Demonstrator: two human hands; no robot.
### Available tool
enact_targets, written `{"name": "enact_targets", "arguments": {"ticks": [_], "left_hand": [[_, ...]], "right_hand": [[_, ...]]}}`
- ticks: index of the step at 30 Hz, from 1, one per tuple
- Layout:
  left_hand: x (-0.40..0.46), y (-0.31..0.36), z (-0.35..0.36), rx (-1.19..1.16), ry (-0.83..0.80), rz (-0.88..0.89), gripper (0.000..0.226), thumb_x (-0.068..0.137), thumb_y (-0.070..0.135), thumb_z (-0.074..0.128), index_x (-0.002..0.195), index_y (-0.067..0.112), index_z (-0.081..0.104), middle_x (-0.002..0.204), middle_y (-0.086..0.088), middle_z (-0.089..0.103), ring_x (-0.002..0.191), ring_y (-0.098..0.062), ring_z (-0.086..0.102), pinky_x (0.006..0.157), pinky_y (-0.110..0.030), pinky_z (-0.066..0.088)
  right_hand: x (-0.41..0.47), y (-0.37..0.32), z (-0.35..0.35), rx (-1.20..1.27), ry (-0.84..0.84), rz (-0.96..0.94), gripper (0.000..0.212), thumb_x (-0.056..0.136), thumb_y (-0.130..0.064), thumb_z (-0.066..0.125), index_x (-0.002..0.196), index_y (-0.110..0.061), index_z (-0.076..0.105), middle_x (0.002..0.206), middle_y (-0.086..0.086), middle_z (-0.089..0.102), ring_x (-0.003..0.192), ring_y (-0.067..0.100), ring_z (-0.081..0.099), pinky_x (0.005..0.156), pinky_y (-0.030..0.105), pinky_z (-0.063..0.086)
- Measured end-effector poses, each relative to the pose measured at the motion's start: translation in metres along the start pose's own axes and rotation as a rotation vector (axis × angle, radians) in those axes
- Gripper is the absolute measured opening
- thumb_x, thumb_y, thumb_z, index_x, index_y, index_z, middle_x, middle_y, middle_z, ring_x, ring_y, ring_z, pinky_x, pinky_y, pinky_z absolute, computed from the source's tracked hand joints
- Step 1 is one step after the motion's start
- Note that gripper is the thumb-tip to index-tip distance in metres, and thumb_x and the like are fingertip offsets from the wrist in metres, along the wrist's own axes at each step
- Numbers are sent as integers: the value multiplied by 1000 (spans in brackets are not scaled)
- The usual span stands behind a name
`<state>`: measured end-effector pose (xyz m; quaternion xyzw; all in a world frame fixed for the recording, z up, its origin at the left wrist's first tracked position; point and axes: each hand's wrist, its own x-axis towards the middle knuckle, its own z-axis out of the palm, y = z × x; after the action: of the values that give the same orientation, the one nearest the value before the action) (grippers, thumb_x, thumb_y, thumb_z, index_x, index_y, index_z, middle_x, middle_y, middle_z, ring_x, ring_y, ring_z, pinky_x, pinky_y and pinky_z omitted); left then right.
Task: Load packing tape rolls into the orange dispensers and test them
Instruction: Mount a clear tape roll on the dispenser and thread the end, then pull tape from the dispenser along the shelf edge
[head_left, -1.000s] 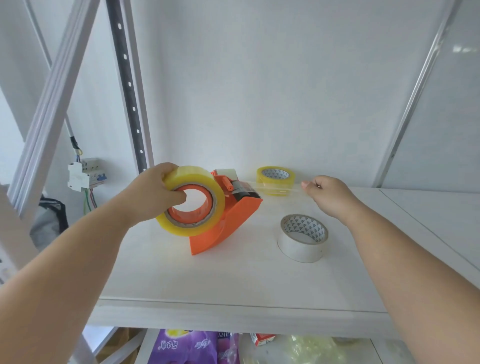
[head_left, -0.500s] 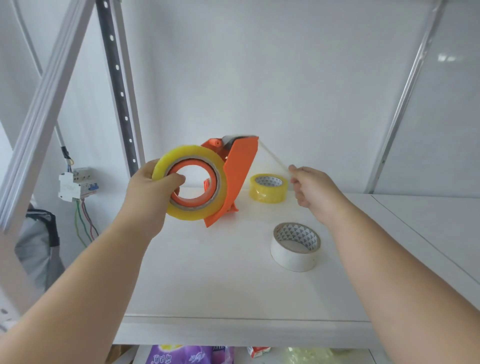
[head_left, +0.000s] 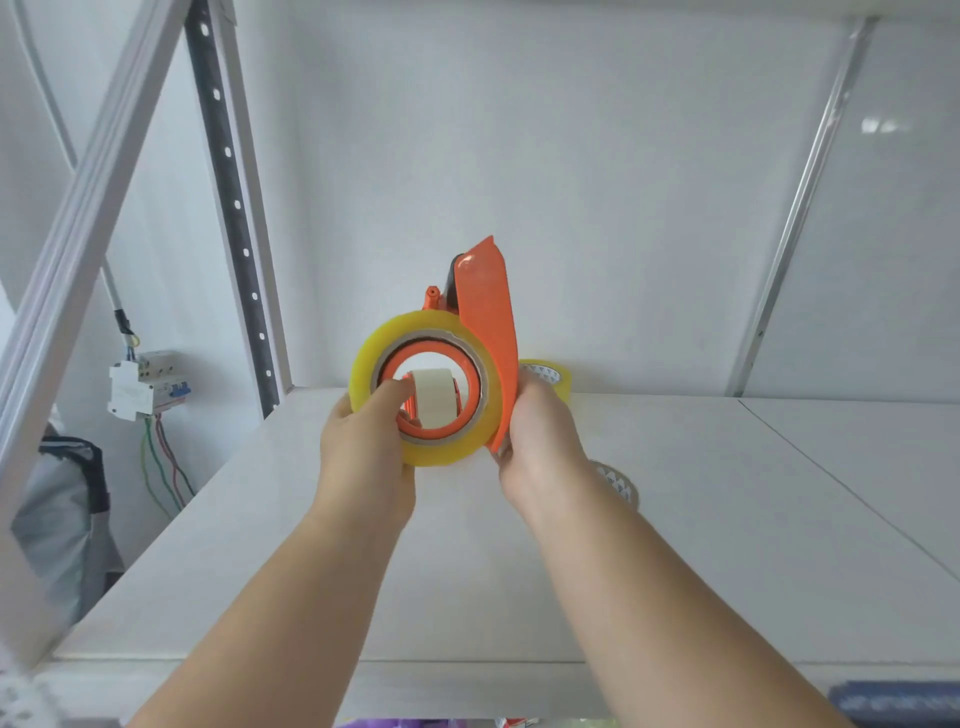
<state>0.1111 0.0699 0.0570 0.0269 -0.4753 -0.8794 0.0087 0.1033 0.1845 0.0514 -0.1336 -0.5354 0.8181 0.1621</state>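
Note:
An orange tape dispenser (head_left: 488, 306) is held upright in the air above the white shelf (head_left: 727, 519), with a yellowish clear tape roll (head_left: 363, 358) mounted on its hub. My left hand (head_left: 363, 441) grips the roll, thumb hooked through the orange core. My right hand (head_left: 540, 431) grips the dispenser's lower right edge. Behind my right hand a second yellowish roll (head_left: 558, 375) lies on the shelf, mostly hidden. A white roll (head_left: 618, 483) lies flat on the shelf, largely covered by my right wrist.
A perforated dark upright (head_left: 228, 208) and a slanted white brace (head_left: 88, 208) stand at the left. A breaker box with wires (head_left: 145, 387) hangs on the left wall. Below the shelf's front edge (head_left: 467, 686), bagged goods show.
The dispenser has been lifted and tipped more upright, closer to me. My right hand let go of the pulled tape strip and moved left onto the dispenser's edge.

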Motion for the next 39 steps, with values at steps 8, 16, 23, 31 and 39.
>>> {"name": "enact_targets", "arguments": {"ticks": [8, 16, 23, 31, 39], "left_hand": [[-19, -9, 7, -115, 15, -141, 10, 91, 15, 55, 83, 17, 60, 45, 9, 56, 41, -4, 57, 63, -27, 45], [-25, -7, 15, -168, 32, -193, 15, 92, 20, 55, 77, 19, 57, 41, 10, 55, 38, -4, 55, 62, -26, 40], [-23, -12, 21, -217, -13, -180, 13, 92, 20, 54, 82, 20, 61, 42, 10, 55, 53, -12, 57, 79, -34, 38], [-9, -26, 28, -212, -157, -109, 19, 96, 18, 48, 99, 12, 65, 76, -1, 74, 80, -18, 72, 80, -36, 50], [10, -39, 27, 271, -274, 99, 43, 85, 52, 48, 108, 22, 68, 113, -7, 70, 112, -24, 61, 103, -43, 43]], "right_hand": [[-10, 2, -8, 5, -72, -242, 34, 100, -21, 41, 120, -47, 48, 73, -31, 68, 77, 2, 63, 75, 19, 49], [-23, 6, -10, -153, -233, -391, 57, 84, -62, 37, 135, -40, 48, 137, -19, 52, 128, -4, 45, 110, 30, 34], [-27, 0, -20, -269, -254, -560, 68, 65, -65, 58, 126, -52, 31, 127, -41, 43, 121, -18, 42, 99, 11, 38], [-9, -11, -31, -292, -254, -511, 55, 86, -16, 67, 134, -31, 46, 115, -28, 62, 107, -11, 57, 92, 17, 47], [37, -31, -52, -104, -112, -382, 42, 73, -17, 59, 115, -22, 63, 108, 5, 70, 92, 26, 67, 87, 42, 53]]}}
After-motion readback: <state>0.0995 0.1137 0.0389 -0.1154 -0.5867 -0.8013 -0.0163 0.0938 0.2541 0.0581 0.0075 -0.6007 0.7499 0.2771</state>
